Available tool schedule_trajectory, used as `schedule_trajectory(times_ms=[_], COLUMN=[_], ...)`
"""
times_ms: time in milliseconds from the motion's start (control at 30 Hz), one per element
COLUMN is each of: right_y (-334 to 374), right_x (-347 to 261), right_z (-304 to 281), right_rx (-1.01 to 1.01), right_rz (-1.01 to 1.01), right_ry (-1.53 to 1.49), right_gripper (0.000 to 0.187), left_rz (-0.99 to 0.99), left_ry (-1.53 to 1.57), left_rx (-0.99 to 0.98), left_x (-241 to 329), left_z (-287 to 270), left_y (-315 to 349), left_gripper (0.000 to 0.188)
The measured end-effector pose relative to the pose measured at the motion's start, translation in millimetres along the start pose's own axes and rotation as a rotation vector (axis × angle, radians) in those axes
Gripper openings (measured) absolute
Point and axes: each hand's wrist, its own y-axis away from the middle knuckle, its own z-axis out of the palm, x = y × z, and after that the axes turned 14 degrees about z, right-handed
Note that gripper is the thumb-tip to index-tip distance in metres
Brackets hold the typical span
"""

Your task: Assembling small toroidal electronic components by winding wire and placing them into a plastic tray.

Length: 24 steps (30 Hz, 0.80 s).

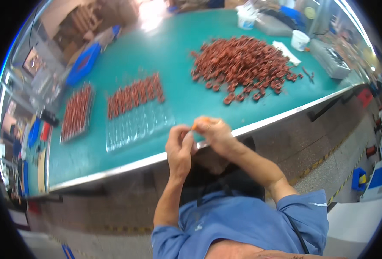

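Note:
My left hand (179, 152) and my right hand (217, 135) meet just above the near edge of the green table. Both are closed, fingertips almost touching. A small orange item (194, 127) shows at the right fingertips, with more orange along the top of that hand; it looks like a slim tool, but its kind is unclear. Whatever the left fingers pinch is hidden. Left of my hands lies a clear plastic tray (133, 129), its far rows filled with reddish-brown parts (136, 96). A big heap of similar ring-ended parts (242, 62) lies at the far right.
Further left sits a full tray of parts (76, 110), near a blue bin (84, 64). White tubs (300, 40) and a grey box (330, 59) stand at the back right. The table's pale metal edge (281, 117) runs in front of me.

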Motion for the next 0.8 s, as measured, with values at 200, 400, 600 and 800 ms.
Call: schedule_trajectory(times_ms=[200,400,600,800], right_y=[9,2,5,20], right_x=[2,2,-6,-17], right_z=[-1,-6,9,13], right_rx=[0.049,-0.02,0.213,0.132], right_rz=[-0.031,-0.128,-0.409,-0.146], right_ry=[0.122,0.321,0.579,0.316], right_gripper=[0.027,0.036,0.027,0.026], left_rz=[0.062,0.066,0.125,0.208], left_ry=[0.033,0.089,-0.107,-0.231], left_rx=[-0.017,-0.101,-0.166,-0.131], left_x=[-1,1,7,5], left_z=[2,1,1,-8], left_y=[5,-9,-13,1], left_gripper=[0.009,0.025,0.023,0.021])
